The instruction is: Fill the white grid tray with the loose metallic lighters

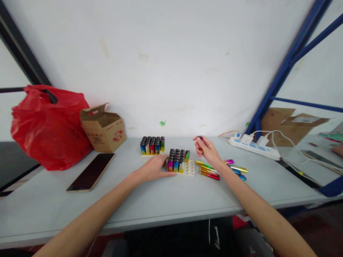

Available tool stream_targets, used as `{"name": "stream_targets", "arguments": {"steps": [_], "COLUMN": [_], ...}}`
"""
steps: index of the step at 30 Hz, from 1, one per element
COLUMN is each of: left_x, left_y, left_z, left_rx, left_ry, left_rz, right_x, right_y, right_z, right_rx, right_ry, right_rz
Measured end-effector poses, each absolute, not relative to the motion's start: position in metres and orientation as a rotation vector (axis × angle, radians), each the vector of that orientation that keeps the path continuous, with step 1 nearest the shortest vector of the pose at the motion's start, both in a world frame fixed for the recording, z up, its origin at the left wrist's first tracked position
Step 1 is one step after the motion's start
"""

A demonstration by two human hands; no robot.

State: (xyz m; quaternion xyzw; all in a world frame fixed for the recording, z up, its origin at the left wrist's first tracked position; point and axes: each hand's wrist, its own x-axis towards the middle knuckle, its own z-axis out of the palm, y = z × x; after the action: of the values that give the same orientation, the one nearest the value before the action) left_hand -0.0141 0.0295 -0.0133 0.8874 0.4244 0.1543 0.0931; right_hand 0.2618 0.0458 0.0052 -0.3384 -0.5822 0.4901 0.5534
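A white tray [189, 167] on the grey table holds several upright multicoloured lighters [177, 159] on its left part; its right holes stand bare. My left hand [154, 167] lies flat on the table, its fingertips touching the tray's left side. My right hand [207, 150] hovers just right of the tray, pinching one lighter [200, 138] between its fingers. Loose shiny lighters [209, 173] lie on the table under and right of that wrist. A second tray [152, 146], full of lighters, stands behind to the left.
A phone [91, 171] lies face up at the left. Behind it sit a small cardboard box [104, 131] and a red plastic bag [45, 125]. A white power strip [253, 146] with plugs and cables lies at the right, by a blue frame [284, 67].
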Motion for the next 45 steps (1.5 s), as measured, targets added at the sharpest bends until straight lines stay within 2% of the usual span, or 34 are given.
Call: {"name": "stream_targets", "arguments": {"steps": [3,8,15,20,26,32,38,45], "left_x": [-0.014,-0.015,-0.014,-0.014,-0.014,-0.013,-0.014,-0.013], "left_y": [0.031,0.032,0.032,0.031,0.031,0.030,0.031,0.031], "left_z": [-0.015,-0.017,-0.015,-0.015,-0.015,-0.014,-0.016,-0.015], "left_rx": [2.634,2.637,2.622,2.618,2.619,2.619,2.613,2.593], "left_ry": [1.233,1.217,1.234,1.206,1.210,1.197,1.244,1.236], "left_rz": [0.480,0.505,0.505,0.527,0.514,0.508,0.520,0.520], "right_x": [0.258,0.254,0.253,0.257,0.267,0.271,0.270,0.269], "right_y": [0.044,0.040,0.041,0.034,0.027,0.025,0.031,0.035], "right_z": [0.001,-0.006,-0.012,-0.002,0.009,0.008,0.003,0.006], "right_rx": [-0.943,-1.095,-1.144,-1.088,-1.083,-1.134,-1.169,-1.165], "right_ry": [-1.431,-1.471,-1.592,-1.787,-2.182,-2.280,-2.458,-2.537], "right_rz": [1.152,0.940,0.673,0.629,0.213,0.383,0.180,0.178]}}
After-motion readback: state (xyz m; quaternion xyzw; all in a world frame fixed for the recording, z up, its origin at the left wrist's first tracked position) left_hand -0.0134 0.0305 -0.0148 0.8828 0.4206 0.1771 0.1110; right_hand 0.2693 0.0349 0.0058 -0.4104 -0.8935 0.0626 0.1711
